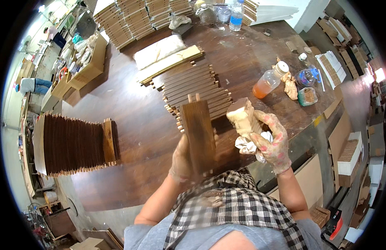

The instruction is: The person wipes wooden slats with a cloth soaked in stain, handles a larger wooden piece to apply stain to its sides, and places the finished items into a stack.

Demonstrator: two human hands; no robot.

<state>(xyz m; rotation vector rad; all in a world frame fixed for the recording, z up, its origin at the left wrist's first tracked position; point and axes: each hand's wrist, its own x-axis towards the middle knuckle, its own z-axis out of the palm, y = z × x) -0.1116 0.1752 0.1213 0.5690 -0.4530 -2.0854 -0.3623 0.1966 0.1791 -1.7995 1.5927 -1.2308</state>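
Note:
My left hand, in a thin stained glove and slightly blurred, grips a dark brown wooden slat by its left edge. Light dowel pegs stick out of the slat's far end. In my right hand, whose glove has reddish stains, are a worn tan block and a crumpled white cloth. Whether the block is a sponge or a sanding block I cannot tell. It is held just right of the slat, apart from it. Beyond the slat lies a row of similar dowelled slats on the brown table.
At the left stands a long stack of slats. A bottle of orange liquid leans at the right, near crumpled brown paper and a green-sided container. Farther back are a white padded bundle, piled boards and a cardboard box.

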